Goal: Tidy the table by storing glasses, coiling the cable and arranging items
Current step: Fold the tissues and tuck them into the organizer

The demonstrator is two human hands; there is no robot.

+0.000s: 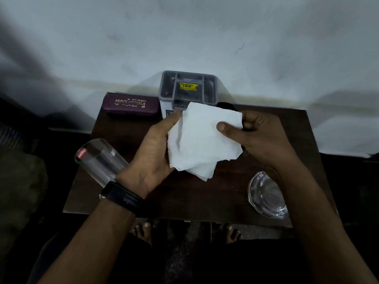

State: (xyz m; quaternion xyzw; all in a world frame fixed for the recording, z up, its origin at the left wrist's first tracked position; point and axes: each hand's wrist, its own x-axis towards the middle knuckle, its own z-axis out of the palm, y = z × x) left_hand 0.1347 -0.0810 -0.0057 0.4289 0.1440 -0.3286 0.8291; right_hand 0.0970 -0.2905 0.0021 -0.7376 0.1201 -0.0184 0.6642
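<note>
Setting: dark wooden table [205, 197] against a pale wall.
Paper: folded white sheet [203, 140], held above the table's middle; likely light, limp and easily torn.
Left hand [151, 152]: grips the sheet's left edge.
Right hand [260, 136]: thumb pinches the right edge.
Best hold: probably the folded edges, gently.
Glassware: tumbler [98, 158] at the left edge, dish [266, 195] near the front right corner; both look slippery and fragile.

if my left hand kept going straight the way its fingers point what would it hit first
Probably the grey-topped white plastic desk organiser, just beyond the left hand that grips the white folded paper sheet. Depth is unclear, so the gap can't be judged.
</note>
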